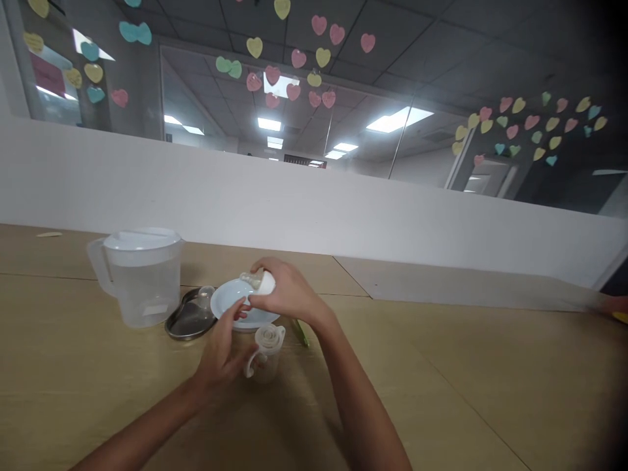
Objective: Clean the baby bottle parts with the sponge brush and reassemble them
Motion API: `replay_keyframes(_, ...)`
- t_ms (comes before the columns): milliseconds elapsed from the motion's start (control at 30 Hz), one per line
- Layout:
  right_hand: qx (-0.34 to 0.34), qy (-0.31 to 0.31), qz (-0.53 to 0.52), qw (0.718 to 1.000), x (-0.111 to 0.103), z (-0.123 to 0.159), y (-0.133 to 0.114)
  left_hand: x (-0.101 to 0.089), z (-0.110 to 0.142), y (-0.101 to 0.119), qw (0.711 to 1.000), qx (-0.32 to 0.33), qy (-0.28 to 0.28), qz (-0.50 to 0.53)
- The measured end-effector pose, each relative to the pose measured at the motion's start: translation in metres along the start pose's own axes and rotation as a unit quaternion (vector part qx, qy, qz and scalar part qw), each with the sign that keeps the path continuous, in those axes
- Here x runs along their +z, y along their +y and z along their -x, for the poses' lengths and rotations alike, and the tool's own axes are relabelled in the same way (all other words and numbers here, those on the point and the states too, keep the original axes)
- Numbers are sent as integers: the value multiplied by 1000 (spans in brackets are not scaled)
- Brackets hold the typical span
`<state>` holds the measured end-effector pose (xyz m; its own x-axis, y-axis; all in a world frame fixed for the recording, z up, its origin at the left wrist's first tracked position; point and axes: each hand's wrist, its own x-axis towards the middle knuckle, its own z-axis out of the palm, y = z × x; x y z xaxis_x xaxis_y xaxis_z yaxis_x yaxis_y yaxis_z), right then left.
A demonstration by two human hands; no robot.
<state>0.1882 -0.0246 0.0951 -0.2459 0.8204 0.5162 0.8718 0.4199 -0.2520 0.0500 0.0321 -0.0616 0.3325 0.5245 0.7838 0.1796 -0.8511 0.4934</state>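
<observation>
My right hand (289, 291) is closed around a white baby bottle collar with a clear nipple (259, 282). It holds this part tilted, nipple to the left, over a white bowl (228, 297). My left hand (220, 353) has its thumb and fingers apart, the fingertips before the bowl's front rim. Its thumb lies by the handle of a small clear two-handled bottle (267, 367), which stands upright in front of the bowl; I cannot tell whether they touch. A round ridged piece (269, 337) shows at the bottle's top.
Left of the bowl is a metal kidney-shaped tray (189, 320) with a clear dome-shaped piece (206, 296). A lidded clear pitcher (147, 281) stands farther left. A green object (300, 332) lies partly behind my right wrist. Part of another person's hand (613, 305) shows at the right edge.
</observation>
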Motion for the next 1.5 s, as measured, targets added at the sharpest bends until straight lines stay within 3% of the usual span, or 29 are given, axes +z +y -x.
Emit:
replay_keyframes(100, 11, -34, -52, 998, -17, 6, 6, 10, 6, 1, 994, 48, -69, -64)
replay_keyframes(200, -4, -143, -70, 987, -23, 8, 11, 16, 8, 0, 990, 56, -57, -118)
replay_keyframes(300, -26, -214, -59, 975, -15, 5, 10, 16, 8, -4, 986, 63, -39, -148)
replay_keyframes(500, -75, -265, -21, 961, 16, -4, 15, 10, 3, -12, 986, 46, -30, -158)
replay_keyframes(767, -35, -266, -8, 963, 26, -8, 30, 9, 3, -18, 987, 43, -35, -149)
replay_keyframes(1200, -54, -276, -76, 957, -1, -3, 28, 6, 0, -12, 988, 35, -63, -133)
replay_keyframes(1367, -33, -301, 5, 953, 17, -4, 25, 6, 0, -13, 990, 41, -48, -128)
replay_keyframes(1500, -23, -287, 44, 957, 28, -5, 19, 6, 2, -18, 992, 33, -30, -121)
